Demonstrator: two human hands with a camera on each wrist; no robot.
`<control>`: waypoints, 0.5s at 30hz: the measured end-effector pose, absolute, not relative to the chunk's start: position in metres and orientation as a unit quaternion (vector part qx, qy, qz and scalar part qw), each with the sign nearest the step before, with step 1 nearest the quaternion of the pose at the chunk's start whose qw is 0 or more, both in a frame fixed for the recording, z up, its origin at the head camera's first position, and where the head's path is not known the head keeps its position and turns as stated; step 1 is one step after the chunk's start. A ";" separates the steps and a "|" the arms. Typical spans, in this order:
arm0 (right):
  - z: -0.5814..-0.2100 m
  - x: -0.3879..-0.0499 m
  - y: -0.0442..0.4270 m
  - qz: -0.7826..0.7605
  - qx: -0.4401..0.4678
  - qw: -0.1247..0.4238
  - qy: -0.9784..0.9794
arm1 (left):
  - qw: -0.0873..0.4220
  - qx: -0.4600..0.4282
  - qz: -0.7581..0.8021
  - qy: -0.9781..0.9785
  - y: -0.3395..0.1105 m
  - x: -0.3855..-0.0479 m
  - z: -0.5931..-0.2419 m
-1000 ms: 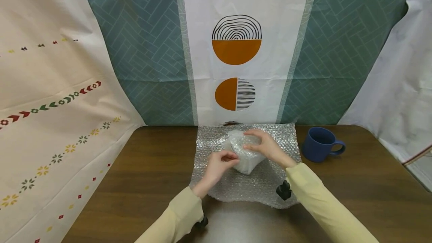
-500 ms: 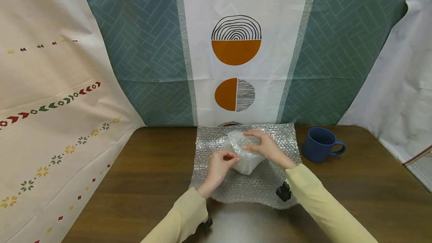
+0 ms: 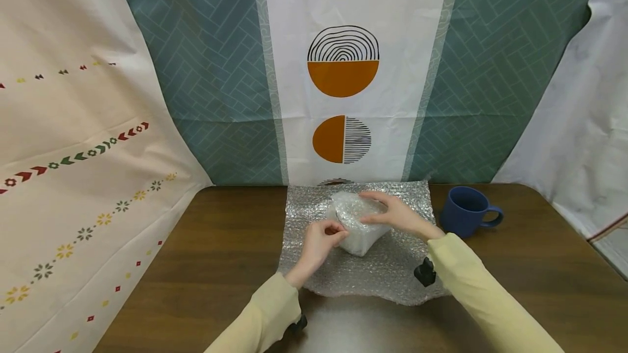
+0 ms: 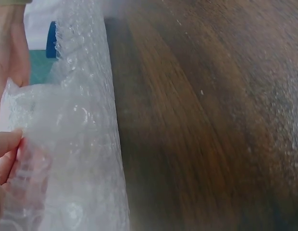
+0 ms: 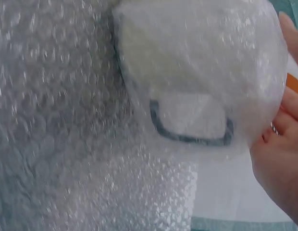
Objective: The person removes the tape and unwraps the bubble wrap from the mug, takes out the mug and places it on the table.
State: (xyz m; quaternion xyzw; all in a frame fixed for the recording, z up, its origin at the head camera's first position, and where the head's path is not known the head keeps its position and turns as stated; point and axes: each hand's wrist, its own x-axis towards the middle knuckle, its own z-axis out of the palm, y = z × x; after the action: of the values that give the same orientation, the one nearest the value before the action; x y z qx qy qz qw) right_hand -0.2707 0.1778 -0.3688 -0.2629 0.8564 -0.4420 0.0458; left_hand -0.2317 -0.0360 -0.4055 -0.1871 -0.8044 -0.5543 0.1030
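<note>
The translucent white, bubble-wrapped bundle (image 3: pixel 360 241) sits on your clear bubble-wrap sheet (image 3: pixel 363 282). Your left hand (image 3: pixel 318 242) pinches its filmy edge (image 4: pixel 25 115); your right hand (image 3: pixel 398 215) cups its top, fingers spread. Probably soft outside, fragile within: grip its sides gently.

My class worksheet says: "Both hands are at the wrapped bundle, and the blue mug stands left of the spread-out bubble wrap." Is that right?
No: the blue mug stands right of the spread-out bubble wrap, as the head view shows. The left hand and right hand are at the wrapped bundle.
</note>
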 end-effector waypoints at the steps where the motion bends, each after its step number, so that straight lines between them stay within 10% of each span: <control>1: -0.369 -0.271 0.180 -0.445 -0.266 0.056 0.853 | 0.102 -0.188 -0.557 -0.802 -0.036 -0.231 -0.406; 15: -0.373 -0.273 0.187 -0.444 -0.271 0.080 0.850 | 0.065 -0.145 -0.568 -0.808 -0.033 -0.232 -0.404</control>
State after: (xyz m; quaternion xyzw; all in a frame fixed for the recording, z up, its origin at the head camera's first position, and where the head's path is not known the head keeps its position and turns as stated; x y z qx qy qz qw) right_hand -0.2732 0.1867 -0.3735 -0.2710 0.8501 -0.4444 0.0800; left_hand -0.2324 -0.0333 -0.4040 -0.1448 -0.8078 -0.5677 0.0647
